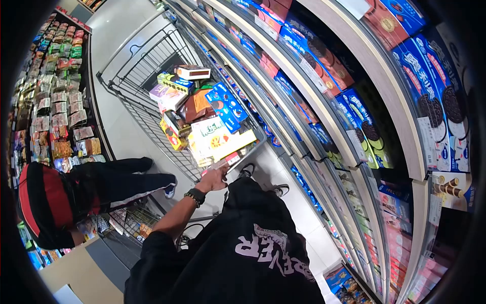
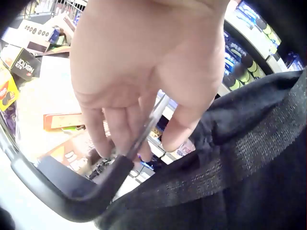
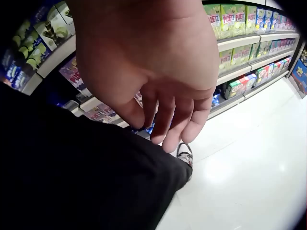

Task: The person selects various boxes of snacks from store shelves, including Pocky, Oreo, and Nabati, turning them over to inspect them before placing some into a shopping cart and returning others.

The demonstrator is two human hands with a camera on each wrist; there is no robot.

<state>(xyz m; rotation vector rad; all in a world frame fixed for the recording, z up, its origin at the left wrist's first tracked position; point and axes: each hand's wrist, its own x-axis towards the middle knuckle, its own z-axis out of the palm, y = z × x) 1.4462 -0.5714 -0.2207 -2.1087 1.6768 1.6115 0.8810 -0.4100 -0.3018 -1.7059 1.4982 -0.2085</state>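
My left hand (image 1: 212,180) is at the handle (image 2: 148,124) of a wire shopping cart (image 1: 147,43). In the left wrist view the bar passes between the thumb and the loosely bent fingers. Inside the cart lies a heap of packaged goods: a blue box (image 1: 223,104), a yellow and white package (image 1: 225,139), a brown and white box (image 1: 194,72) and several others. My right hand (image 3: 148,72) hangs by my dark trouser leg in the right wrist view, its fingers loosely curled around nothing. The head view does not show it.
Shelves of blue cookie boxes (image 1: 430,91) line the right side, close to the cart. Across the aisle stands a display of bagged snacks (image 1: 58,119). A person in a red and black top (image 1: 48,202) is at the left, beside another cart (image 1: 119,228). Pale floor tiles (image 1: 109,25) run ahead.
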